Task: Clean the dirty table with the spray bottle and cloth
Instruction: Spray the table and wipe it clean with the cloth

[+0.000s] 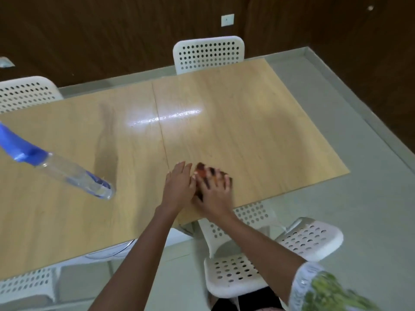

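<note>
— Standing where, the spray bottle?

— On the table, well left of me, let go. My left hand lies flat and empty; my right hand presses spread fingers on the cloth near the edge.

— Progress?

— Wiping underway, I judge; wet sheen mid-table, most left.

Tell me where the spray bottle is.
In the head view, the spray bottle stands on the table's left side, apart from both hands pressing the cloth.
</note>
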